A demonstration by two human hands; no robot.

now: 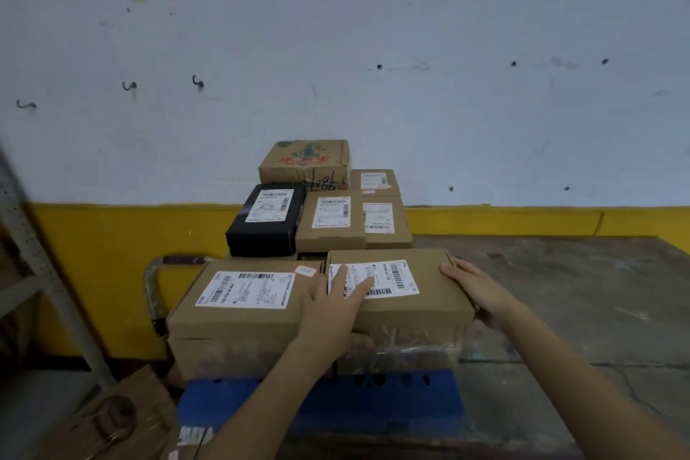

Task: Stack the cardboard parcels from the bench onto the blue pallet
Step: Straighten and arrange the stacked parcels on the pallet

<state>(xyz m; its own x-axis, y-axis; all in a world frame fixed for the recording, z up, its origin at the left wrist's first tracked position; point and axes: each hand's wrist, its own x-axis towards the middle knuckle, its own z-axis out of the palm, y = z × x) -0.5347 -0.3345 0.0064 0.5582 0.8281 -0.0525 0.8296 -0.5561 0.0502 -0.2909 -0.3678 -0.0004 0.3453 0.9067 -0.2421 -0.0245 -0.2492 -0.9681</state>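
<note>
A flat brown parcel (pixel 422 306) with a white shipping label lies on top of the stack on the blue pallet (pixel 321 403), at the near right. My left hand (pixel 334 306) holds its near-left corner, fingers flat over the label and thumb under the front edge. My right hand (pixel 476 291) grips its right side. A larger labelled parcel (pixel 239 310) sits beside it on the left. Behind stand a black box (pixel 267 218), two brown parcels (pixel 330 220) (pixel 386 220) and a printed carton (pixel 304 162).
A worn grey bench top (pixel 560 295) stretches to the right of the stack. A white and yellow wall stands behind. A metal cart handle (pixel 157 273) rises at the left, with a grey rack post (pixel 41 258) and flattened cardboard (pixel 112 422) on the floor.
</note>
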